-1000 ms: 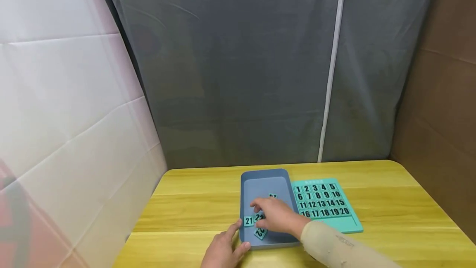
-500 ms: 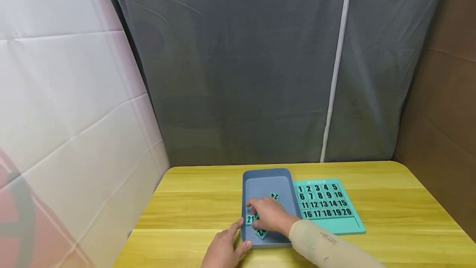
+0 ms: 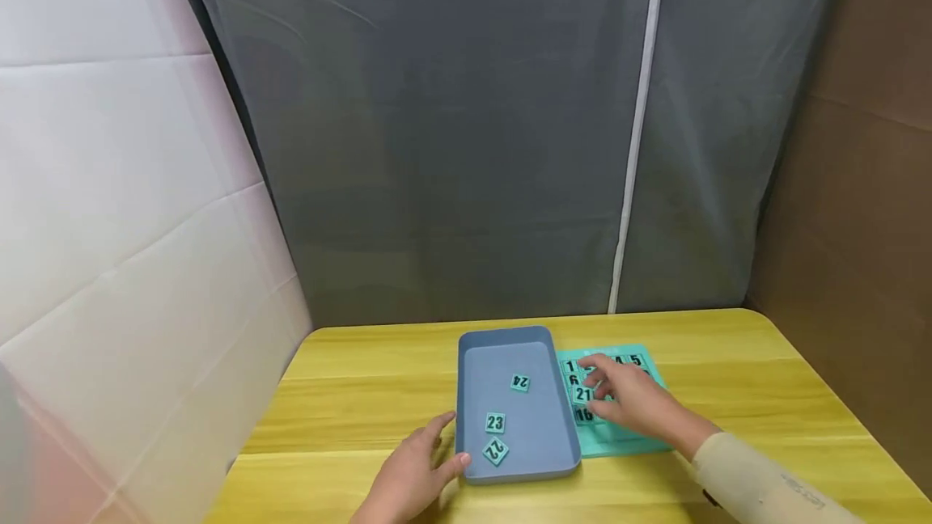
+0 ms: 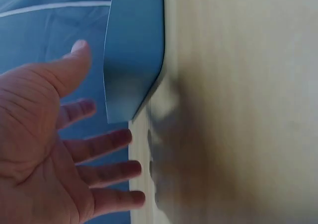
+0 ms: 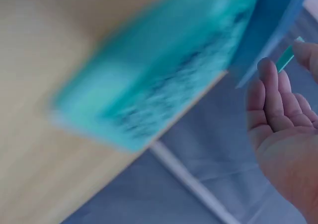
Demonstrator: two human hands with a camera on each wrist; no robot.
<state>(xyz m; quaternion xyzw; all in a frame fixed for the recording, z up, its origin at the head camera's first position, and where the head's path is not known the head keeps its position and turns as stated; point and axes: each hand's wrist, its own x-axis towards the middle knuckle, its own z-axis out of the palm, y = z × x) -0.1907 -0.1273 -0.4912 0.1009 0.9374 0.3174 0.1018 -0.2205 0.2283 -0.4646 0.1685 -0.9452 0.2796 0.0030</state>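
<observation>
Between thumb and fingertips my right hand [image 3: 633, 399] pinches a small teal number tile marked 21 [image 3: 582, 395]. It holds the tile over the left part of the teal number board [image 3: 619, 445], covering many of the numbers there. In the right wrist view the same tile [image 5: 284, 59] shows edge-on. Tiles 24 [image 3: 520, 382], 23 [image 3: 495, 423] and 22 [image 3: 496, 451] lie apart in the blue-grey tray [image 3: 539, 435]. My left hand [image 3: 411, 467], fingers spread, is at the tray's near left corner; whether it touches the tray is unclear.
The tray and board stand side by side on a yellow wood-grain table [image 3: 349, 395]. Behind the table hangs a grey curtain [image 3: 437, 184] with a white strip. A white sheet [image 3: 146, 184] closes the left side, a brown panel [image 3: 845, 225] the right.
My right hand has lifted tile 21 out of the tray and carried it right, over the board. Tiles 23 and 22 are uncovered now. The left hand stays by the tray's corner.
</observation>
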